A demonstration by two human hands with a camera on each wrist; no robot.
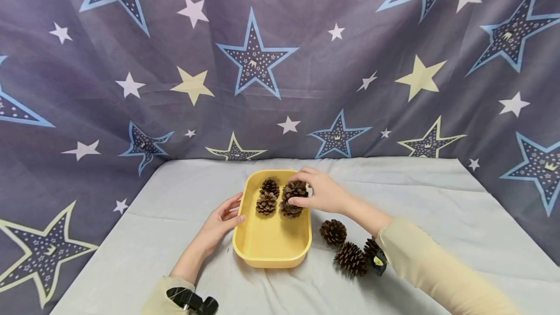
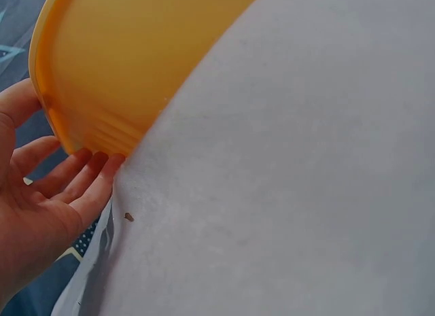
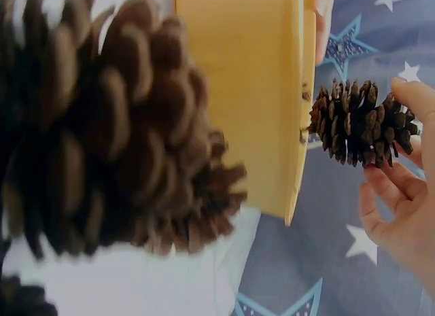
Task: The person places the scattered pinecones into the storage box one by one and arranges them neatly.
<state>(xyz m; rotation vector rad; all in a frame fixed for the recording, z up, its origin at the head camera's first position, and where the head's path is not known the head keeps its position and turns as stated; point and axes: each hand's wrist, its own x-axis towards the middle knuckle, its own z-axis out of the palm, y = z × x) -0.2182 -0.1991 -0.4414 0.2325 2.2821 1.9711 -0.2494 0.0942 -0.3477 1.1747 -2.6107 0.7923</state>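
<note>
A yellow plastic box stands on the cloth-covered table. My left hand holds its left wall, the thumb at the rim and the fingers against the outside, as the left wrist view also shows. With thumb and fingertips my right hand grips a brown pine cone over the right side of the box. Just below it another pine cone partly shows. Two more pine cones, one farther back and one nearer, lie inside on the left.
On the table right of the box lie more pine cones, one partly hidden by my right sleeve. Large blurred pine cones fill the left of the right wrist view. A star-patterned curtain hangs behind the table.
</note>
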